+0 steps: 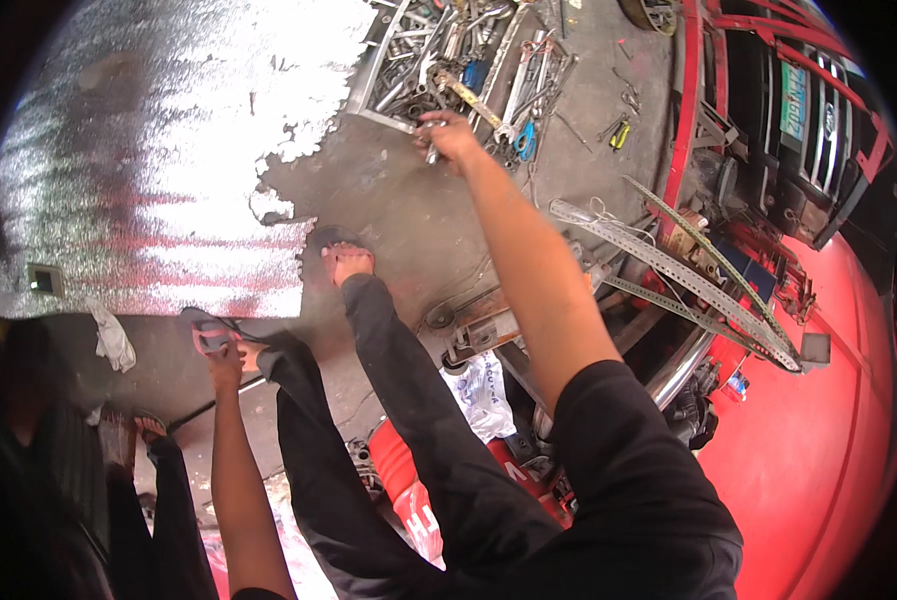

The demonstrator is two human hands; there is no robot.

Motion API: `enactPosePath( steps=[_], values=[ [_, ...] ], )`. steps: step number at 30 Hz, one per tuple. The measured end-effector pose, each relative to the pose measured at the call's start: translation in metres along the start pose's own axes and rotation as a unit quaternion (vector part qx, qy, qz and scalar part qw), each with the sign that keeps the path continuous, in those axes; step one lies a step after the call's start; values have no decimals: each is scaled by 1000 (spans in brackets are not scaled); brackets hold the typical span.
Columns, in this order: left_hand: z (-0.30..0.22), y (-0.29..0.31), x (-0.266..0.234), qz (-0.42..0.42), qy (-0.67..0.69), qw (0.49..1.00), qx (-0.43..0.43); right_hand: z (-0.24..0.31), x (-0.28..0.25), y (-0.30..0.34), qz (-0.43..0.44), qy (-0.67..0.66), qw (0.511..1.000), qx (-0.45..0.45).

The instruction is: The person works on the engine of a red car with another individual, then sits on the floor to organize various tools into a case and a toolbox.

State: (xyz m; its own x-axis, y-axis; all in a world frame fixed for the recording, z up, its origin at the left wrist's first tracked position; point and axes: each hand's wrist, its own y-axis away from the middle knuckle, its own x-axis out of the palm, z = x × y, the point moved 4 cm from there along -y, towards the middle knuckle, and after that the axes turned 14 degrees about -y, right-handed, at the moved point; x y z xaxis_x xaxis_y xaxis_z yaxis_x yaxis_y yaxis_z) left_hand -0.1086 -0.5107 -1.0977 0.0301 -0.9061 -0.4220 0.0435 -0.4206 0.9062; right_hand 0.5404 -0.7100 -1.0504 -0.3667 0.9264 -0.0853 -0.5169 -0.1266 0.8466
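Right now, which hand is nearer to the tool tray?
Right. The right hand is at the near edge of the tool tray; the left hand is farther, by the left foot.

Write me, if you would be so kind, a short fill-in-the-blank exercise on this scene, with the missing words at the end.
1. The hand at the metal tray of tools is the person's ____ one.
2. The large, shiny sheet spread on the floor is ____ in colour.
3. The looped handles near the tray are coloured ____.
4. In the picture, the white cloth lies to the ____ of the left hand.

Missing words: right; silver; blue; left.
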Motion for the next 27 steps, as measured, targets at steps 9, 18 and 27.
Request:
enactPosePath(
  steps=[9, 18, 27],
  values=[
    [-88, -27, 30, 86, 131, 988, -8, -26, -36, 6, -162, 69, 975, -138],
    [-73, -39, 64, -8, 4, 984, 177, -207, 112, 0, 30, 193, 981, 6],
    [-32, 28, -8, 31, 82, 996, -36, -204, 193, 37, 189, 329, 924, -41]
  ],
)
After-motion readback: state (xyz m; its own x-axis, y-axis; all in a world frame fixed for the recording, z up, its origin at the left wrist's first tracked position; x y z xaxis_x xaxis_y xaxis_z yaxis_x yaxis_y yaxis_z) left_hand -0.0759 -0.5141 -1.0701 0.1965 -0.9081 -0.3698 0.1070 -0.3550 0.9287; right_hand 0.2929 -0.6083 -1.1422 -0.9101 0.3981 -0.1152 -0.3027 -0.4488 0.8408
